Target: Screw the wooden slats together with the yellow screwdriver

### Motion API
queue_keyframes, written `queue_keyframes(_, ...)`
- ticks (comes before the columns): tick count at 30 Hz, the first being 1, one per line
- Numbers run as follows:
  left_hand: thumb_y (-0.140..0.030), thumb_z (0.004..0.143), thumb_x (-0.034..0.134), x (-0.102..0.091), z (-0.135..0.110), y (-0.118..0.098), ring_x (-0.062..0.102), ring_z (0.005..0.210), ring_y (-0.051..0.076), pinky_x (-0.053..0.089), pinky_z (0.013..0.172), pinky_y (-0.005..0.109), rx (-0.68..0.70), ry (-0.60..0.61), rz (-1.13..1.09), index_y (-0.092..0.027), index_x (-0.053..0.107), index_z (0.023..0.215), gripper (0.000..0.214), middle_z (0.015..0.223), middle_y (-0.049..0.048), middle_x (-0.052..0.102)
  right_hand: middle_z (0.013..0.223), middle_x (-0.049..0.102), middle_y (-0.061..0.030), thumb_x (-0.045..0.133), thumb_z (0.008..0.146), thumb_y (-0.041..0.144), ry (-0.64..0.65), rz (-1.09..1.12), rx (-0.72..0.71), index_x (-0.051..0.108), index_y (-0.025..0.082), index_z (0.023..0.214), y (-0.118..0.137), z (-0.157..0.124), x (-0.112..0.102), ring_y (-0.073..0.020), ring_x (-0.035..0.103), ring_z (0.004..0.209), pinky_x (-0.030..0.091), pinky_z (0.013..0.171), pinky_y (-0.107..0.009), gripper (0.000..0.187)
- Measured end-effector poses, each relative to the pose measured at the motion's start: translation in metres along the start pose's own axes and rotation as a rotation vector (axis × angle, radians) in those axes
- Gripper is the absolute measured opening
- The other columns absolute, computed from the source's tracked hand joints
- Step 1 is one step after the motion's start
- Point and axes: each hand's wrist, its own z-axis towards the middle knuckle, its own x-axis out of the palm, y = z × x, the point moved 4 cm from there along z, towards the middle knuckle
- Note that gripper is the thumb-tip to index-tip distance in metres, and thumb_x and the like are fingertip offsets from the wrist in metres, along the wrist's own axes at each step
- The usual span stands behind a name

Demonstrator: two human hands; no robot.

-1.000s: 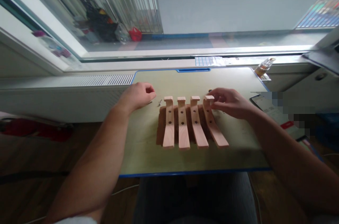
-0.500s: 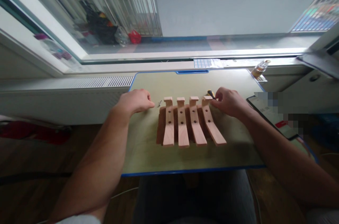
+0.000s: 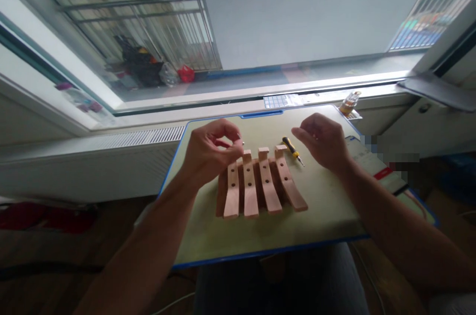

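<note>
A wooden rack (image 3: 260, 183) with several curved pegs on a darker backboard lies flat on the green desk (image 3: 260, 235). My left hand (image 3: 210, 149) is raised above the rack's far left end, fingers pinched on a small metal piece that looks like a screw. My right hand (image 3: 322, 141) hovers above the rack's right side, fingers loosely curled with nothing visible in them. A small screwdriver (image 3: 293, 150) with a yellow and black handle lies on the desk between my hands, just beyond the rightmost peg.
The desk has a blue rim and stands against a window sill. Papers and a phone (image 3: 372, 163) lie at the right edge. A small bottle (image 3: 348, 102) stands on the sill at the back right. A radiator grille (image 3: 141, 136) runs to the left.
My left hand lifted off the desk with a small metal piece pinched in it. My right hand left the rightmost peg and rose, uncovering the screwdriver. The view tilted up.
</note>
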Motion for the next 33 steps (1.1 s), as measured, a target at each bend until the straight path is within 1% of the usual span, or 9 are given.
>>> queue_keyframes(8, -0.018, 0.088, 0.083, 0.047, 0.003, -0.037, 0.073, 0.09, 0.018, 0.061, 0.084, 0.035, 0.411, 0.126, -0.044, -0.022, 0.082, 0.094, 0.007, 0.094, 0.0044, 0.078, 0.066, 0.069, -0.001, 0.084, 0.093, 0.053, 0.496, 0.605, 0.255, 0.085, 0.015, 0.094, 0.021, -0.015, 0.022, -0.0098, 0.05, 0.053, 0.036, 0.05, -0.026, 0.038)
queue_keyframes(14, -0.024, 0.087, 0.089, 0.056, 0.001, -0.029, 0.072, 0.084, 0.017, 0.059, 0.08, 0.034, 0.529, 0.025, 0.018, -0.025, 0.086, 0.096, 0.009, 0.09, 0.0033, 0.078, 0.066, 0.071, -0.0013, 0.091, 0.086, 0.046, 0.526, 0.726, 0.328, 0.082, 0.014, 0.092, 0.017, -0.015, 0.028, -0.01, 0.055, 0.052, 0.04, 0.05, -0.025, 0.034)
queue_keyframes(17, -0.025, 0.088, 0.088, 0.054, -0.002, -0.028, 0.071, 0.08, 0.016, 0.057, 0.075, 0.031, 0.489, 0.043, 0.043, -0.023, 0.086, 0.096, 0.009, 0.087, 0.0027, 0.078, 0.065, 0.07, 0.0, 0.089, 0.087, 0.038, 0.515, 0.744, 0.316, 0.078, 0.015, 0.087, 0.017, -0.014, 0.026, -0.0107, 0.057, 0.053, 0.041, 0.052, -0.025, 0.026)
queue_keyframes(20, -0.031, 0.095, 0.08, 0.05, -0.004, -0.026, 0.064, 0.066, 0.013, 0.051, 0.064, 0.027, 0.222, 0.203, 0.132, -0.023, 0.087, 0.109, 0.018, 0.08, 0.0, 0.077, 0.063, 0.066, 0.0021, 0.081, 0.087, 0.028, 0.443, 0.616, 0.261, 0.074, 0.017, 0.082, 0.014, -0.01, 0.016, -0.0108, 0.055, 0.055, 0.04, 0.053, -0.026, 0.014)
queue_keyframes(21, -0.034, 0.099, 0.075, 0.05, -0.006, -0.026, 0.064, 0.065, 0.013, 0.05, 0.064, 0.028, 0.129, 0.318, 0.182, -0.025, 0.087, 0.114, 0.021, 0.079, -0.0007, 0.078, 0.063, 0.066, 0.0023, 0.078, 0.086, 0.025, 0.421, 0.532, 0.23, 0.073, 0.017, 0.081, 0.012, -0.009, 0.011, -0.0108, 0.054, 0.056, 0.039, 0.054, -0.026, 0.011)
queue_keyframes(23, -0.037, 0.105, 0.063, 0.054, -0.013, -0.027, 0.072, 0.076, 0.016, 0.052, 0.07, 0.029, 0.033, 0.601, 0.303, -0.03, 0.087, 0.121, 0.029, 0.096, 0.001, 0.085, 0.064, 0.064, 0.0026, 0.073, 0.084, 0.022, 0.426, 0.321, 0.169, 0.073, 0.017, 0.079, 0.008, -0.007, 0.005, -0.011, 0.052, 0.059, 0.037, 0.055, -0.026, 0.007)
queue_keyframes(25, -0.039, 0.107, 0.058, 0.055, -0.017, -0.029, 0.078, 0.089, 0.022, 0.053, 0.076, 0.032, 0.018, 0.744, 0.471, -0.038, 0.082, 0.135, 0.037, 0.109, 0.0025, 0.087, 0.063, 0.062, 0.0029, 0.071, 0.082, 0.022, 0.488, 0.102, 0.131, 0.074, 0.017, 0.078, 0.004, -0.008, 0.004, -0.0113, 0.05, 0.06, 0.035, 0.055, -0.026, 0.007)
queue_keyframes(29, -0.043, 0.107, 0.051, 0.06, -0.02, -0.029, 0.08, 0.1, 0.03, 0.053, 0.079, 0.037, 0.058, 0.83, 0.704, -0.045, 0.073, 0.149, 0.047, 0.116, 0.0057, 0.087, 0.059, 0.059, 0.004, 0.07, 0.08, 0.027, 0.59, -0.234, 0.096, 0.072, 0.018, 0.073, -0.001, -0.013, 0.01, -0.0115, 0.048, 0.058, 0.033, 0.056, -0.026, 0.011)
queue_keyframes(33, -0.044, 0.107, 0.048, 0.063, -0.021, -0.028, 0.08, 0.096, 0.03, 0.051, 0.076, 0.037, 0.087, 0.811, 0.796, -0.043, 0.077, 0.142, 0.044, 0.109, 0.0061, 0.087, 0.058, 0.058, 0.0035, 0.071, 0.081, 0.032, 0.64, -0.369, 0.04, 0.066, 0.02, 0.067, 0.002, -0.017, 0.015, -0.0121, 0.046, 0.059, 0.031, 0.058, -0.028, 0.019)
